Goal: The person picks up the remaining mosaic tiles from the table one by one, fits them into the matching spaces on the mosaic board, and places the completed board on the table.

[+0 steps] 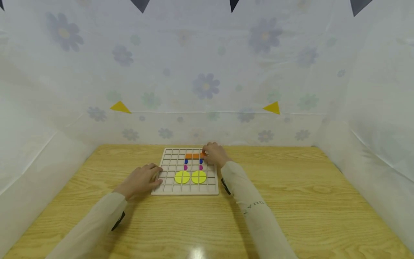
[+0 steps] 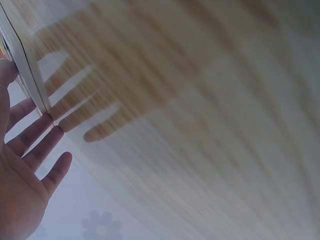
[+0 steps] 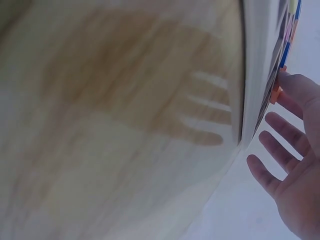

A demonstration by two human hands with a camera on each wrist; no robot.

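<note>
A white grid board (image 1: 168, 190) lies flat on the table. On its grid sit two yellow discs (image 1: 182, 177), made of smaller pieces, two magenta half-discs (image 1: 185, 167), two blue half-discs (image 1: 186, 162) and a row of orange square pieces (image 1: 192, 156). My left hand (image 1: 140, 180) rests against the board's left edge, its fingers nearly straight; in the left wrist view the fingertips (image 2: 46, 119) touch that edge. At the row's right end, my right hand (image 1: 216, 154) pinches an orange piece (image 3: 275, 94) between thumb and index finger, the other fingers spread. The hand partly hides this piece.
The wood-grain table (image 1: 291, 201) extends around the board on both sides and in front. A flowered white curtain (image 1: 207, 118) hangs behind it, with yellow triangles (image 1: 272, 108) on it. White sheets (image 1: 372, 118) close in the sides.
</note>
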